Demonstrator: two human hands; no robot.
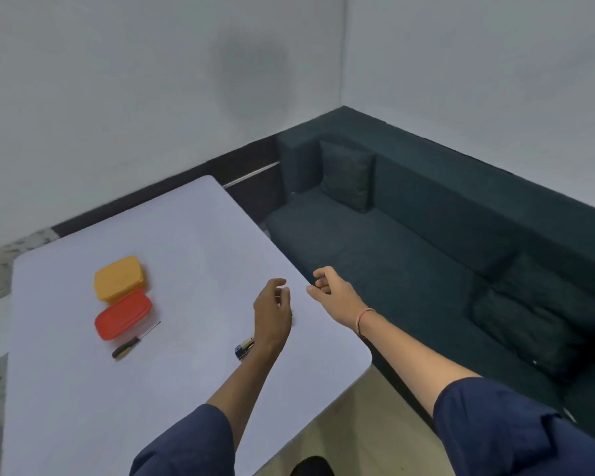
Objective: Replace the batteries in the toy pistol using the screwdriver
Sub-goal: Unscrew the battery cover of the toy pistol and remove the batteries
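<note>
White worktop (172, 242): my left grip (272, 310) and right grip (327, 286) hang loosely curled, holding nothing. Beside my left wrist I think the toy pistol (244, 348) peeks out; the screwdriver (134, 341) lies untouched, far left. Nothing looks started.

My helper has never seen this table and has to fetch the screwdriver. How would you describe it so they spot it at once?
On the white table, look left for two lidded boxes: a yellow box and a red box. The screwdriver lies beside the red box, on the near side. It is the only thin thing there: a black and yellow handle with a metal shaft.
</note>
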